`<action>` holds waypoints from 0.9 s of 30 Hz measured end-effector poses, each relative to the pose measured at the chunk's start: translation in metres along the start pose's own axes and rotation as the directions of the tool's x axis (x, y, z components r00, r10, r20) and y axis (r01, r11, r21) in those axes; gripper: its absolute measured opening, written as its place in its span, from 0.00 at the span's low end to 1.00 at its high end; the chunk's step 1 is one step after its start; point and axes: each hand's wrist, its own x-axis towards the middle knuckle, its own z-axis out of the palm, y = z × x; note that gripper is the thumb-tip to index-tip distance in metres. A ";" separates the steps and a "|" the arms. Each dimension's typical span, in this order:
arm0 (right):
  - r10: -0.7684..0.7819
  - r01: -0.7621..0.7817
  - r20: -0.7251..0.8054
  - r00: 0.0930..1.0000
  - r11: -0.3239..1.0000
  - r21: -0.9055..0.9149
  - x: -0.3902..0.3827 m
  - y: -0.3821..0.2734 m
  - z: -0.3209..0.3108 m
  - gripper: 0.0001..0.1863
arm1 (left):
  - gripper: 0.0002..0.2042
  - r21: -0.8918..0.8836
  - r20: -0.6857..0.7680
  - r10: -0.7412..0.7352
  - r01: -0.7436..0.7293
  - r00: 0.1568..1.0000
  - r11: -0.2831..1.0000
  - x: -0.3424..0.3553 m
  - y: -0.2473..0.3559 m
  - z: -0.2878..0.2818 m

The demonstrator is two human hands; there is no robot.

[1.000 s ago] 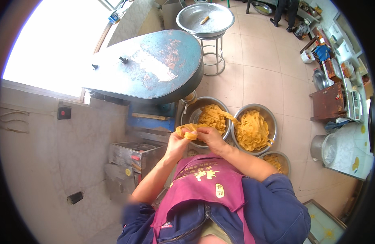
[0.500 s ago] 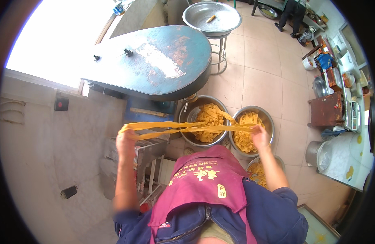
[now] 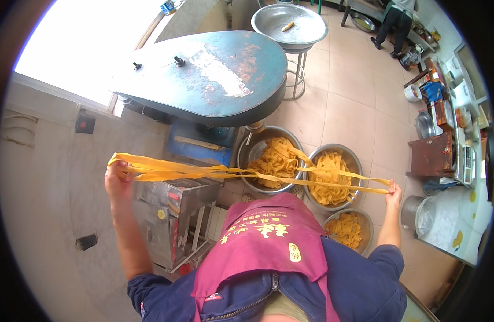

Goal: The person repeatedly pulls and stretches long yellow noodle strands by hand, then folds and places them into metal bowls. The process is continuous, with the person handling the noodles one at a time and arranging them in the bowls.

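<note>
Long, flat yellow dough strips (image 3: 177, 169) stretch across in front of my body. At the left end my left hand (image 3: 119, 185) is closed around a looped bundle of them. Far to the right, my right hand (image 3: 393, 194) pinches the other end, arm spread wide. Below the strips, one metal basin (image 3: 241, 170) holds a heap of similar yellow strips (image 3: 278, 155). Beside it, a second metal basin (image 3: 358, 161) is heaped with more, and some strips run between the two basins and the stretched bundle. A third basin (image 3: 371, 228) with yellow pieces stands nearer me on the right.
A blue-green machine cover (image 3: 204, 80) juts out ahead, with a metal-sided machine (image 3: 174, 214) below my left arm. A large basin (image 3: 263, 21) rests on a stool beyond. Wooden cabinets (image 3: 433, 153) and a counter line the right. Another person (image 3: 398, 24) stands at the far right.
My hands have moved apart, the left going further left and the right further right. The strips between them now span a greater width. The view has shifted slightly.
</note>
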 end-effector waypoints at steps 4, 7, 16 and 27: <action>0.302 -0.420 0.586 0.752 0.905 0.073 -0.080 0.025 0.073 0.22 | 0.09 0.008 0.134 -0.117 0.117 0.984 0.993 -0.041 0.023 0.051; 0.432 -0.511 0.831 0.351 0.832 -0.217 -0.228 0.062 0.175 0.22 | 0.12 0.012 0.347 -0.206 0.215 0.915 0.976 -0.074 0.015 0.100; 0.305 0.706 0.943 -0.131 0.697 -0.127 -0.466 0.125 0.324 0.24 | 0.17 0.104 0.762 -0.338 0.410 0.552 0.906 -0.108 0.010 0.260; 0.280 0.143 0.810 0.515 0.904 -0.404 -0.310 0.035 0.274 0.11 | 0.12 0.898 0.328 -0.758 -0.436 0.564 0.064 -0.044 -0.002 0.090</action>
